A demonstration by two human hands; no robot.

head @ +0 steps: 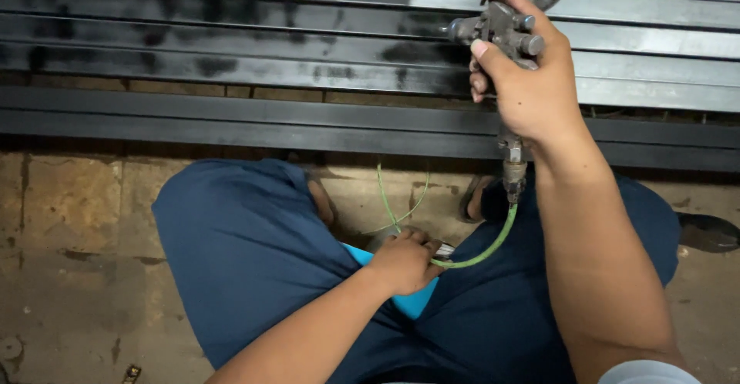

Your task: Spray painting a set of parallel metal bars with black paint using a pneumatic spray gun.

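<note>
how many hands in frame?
2. The right hand grips the spray gun at upper right, over the metal bars. The left hand holds the green hose at the lap. None hidden, apparently.

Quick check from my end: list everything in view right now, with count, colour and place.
spray gun: one, grey metal, top right, in right hand
air hose: one, green, from gun's base down to left hand
metal bars: several, black-painted left, bare grey right, across top
floor: tan stone, stained, below the bars
trousers: dark blue, knees bent, centre
right hand: gripping the spray gun
left hand: closed on the hose, at lap
</note>
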